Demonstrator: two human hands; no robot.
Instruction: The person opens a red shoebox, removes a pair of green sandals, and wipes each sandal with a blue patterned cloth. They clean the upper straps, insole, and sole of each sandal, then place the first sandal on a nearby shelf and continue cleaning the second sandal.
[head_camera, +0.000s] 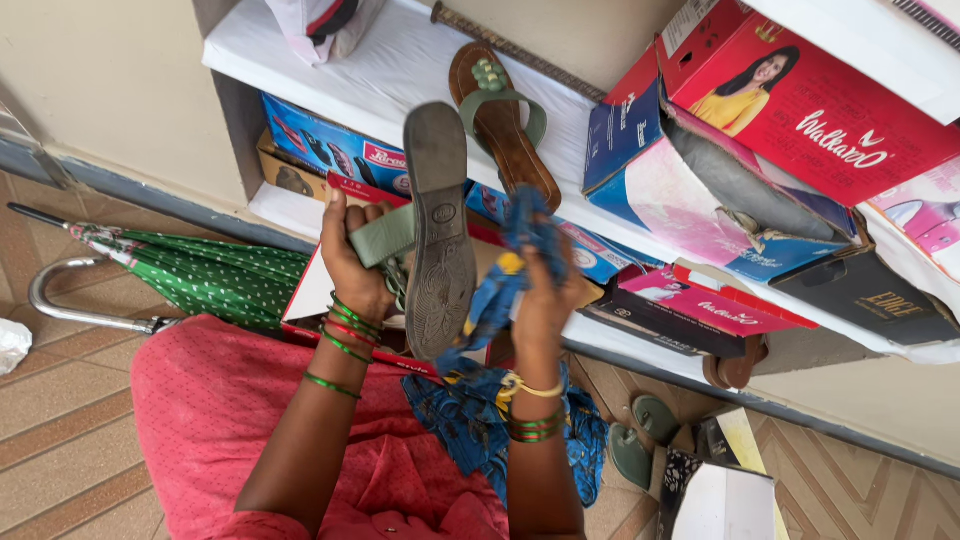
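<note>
Your left hand (352, 262) grips the green sandal (437, 230) by its strap, sole up; your right hand (545, 300) clutches a blue cloth (500, 285) against it — wiping looks underway; its mate (503, 125) lies on the shelf (390, 70), untouched.

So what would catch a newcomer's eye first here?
The grey sandal sole at centre, held up by the left hand while the right hand presses a blue cloth beside it. Behind, a brown sandal lies on the white shelf; a green umbrella rests on the floor, left.
</note>
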